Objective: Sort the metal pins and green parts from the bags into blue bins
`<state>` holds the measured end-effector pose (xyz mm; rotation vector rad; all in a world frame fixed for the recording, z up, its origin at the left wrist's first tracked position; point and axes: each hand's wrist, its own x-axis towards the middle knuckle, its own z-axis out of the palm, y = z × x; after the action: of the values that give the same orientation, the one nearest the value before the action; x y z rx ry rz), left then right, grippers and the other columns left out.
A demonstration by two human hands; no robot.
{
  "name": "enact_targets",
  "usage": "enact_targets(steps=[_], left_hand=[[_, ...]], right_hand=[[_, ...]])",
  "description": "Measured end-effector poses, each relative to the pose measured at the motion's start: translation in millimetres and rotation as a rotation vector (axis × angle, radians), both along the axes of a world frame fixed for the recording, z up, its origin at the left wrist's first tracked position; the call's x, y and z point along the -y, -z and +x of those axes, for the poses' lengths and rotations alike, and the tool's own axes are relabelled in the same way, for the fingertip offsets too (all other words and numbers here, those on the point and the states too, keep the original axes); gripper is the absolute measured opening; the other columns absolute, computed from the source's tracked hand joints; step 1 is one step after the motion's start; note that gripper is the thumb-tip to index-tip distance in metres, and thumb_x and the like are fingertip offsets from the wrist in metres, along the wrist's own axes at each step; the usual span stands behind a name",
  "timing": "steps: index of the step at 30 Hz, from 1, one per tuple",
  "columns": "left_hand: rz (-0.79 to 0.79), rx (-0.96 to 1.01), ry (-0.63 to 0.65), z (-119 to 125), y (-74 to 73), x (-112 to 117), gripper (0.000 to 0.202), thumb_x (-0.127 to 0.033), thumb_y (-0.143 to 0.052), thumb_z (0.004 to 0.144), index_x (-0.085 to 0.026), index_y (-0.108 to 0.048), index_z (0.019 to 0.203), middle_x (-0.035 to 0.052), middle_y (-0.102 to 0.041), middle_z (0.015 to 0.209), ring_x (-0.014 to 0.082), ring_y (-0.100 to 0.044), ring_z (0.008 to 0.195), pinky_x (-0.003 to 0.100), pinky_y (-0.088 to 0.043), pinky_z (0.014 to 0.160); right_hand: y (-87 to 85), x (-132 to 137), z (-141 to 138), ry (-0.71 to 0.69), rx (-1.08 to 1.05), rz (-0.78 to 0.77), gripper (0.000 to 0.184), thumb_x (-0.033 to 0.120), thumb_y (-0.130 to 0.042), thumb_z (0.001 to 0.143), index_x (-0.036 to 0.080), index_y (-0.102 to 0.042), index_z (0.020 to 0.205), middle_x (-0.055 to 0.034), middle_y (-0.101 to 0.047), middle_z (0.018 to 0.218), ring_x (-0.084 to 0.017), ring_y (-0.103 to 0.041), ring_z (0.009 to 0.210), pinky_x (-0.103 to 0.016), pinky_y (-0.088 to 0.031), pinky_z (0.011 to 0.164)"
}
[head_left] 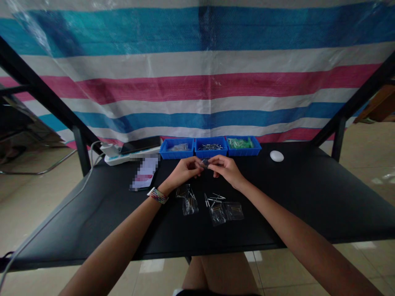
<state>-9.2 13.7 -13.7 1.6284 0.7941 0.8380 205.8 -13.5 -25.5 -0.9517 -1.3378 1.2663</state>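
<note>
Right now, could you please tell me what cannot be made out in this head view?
Head view throughout.
The small item pinched between left hand and right hand: too small, half covered by fingers.
The paper beside the left hand: blurred out.
The left blue bin: contents too small to tell.
The clear bags: contents too small.

Matt black table, glossy clear plastic bags, shiny metal pins, blue plastic trays, woven striped tarp
</note>
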Motion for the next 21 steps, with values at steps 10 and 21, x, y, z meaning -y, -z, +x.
enact_targets(steps=[10,21], left_hand=[[0.005,-0.062,-0.038,1.5,1.1,4.9,0.023,-0.033,-0.077,0.08,-0.014,-0.065,0.079,-0.0008,-0.064,0.068,0.0096,-0.059,0.057,0.021,-0.046,0.055],[-0.009,-0.052,0.014,1.6,0.0,6.5,0.031,-0.04,-0.081,0.081,-0.015,-0.065,0.075,0.0001,-0.065,0.069,0.0111,-0.06,0.06,0.022,-0.046,0.057]], right_hand=[[4.5,1.5,-3.4,-0.048,0.031,-0.005,0.031,0.035,-0.086,0.073,0.019,-0.071,0.095,-0.0009,-0.073,0.08,-0.012,-0.062,0.055,-0.025,-0.055,0.051],[1.3,4.8,-2.3,-0.067,0.031,0.036,0.025,0.031,-0.082,0.075,0.019,-0.072,0.095,0.0,-0.072,0.076,-0.012,-0.063,0.056,-0.025,-0.054,0.051]])
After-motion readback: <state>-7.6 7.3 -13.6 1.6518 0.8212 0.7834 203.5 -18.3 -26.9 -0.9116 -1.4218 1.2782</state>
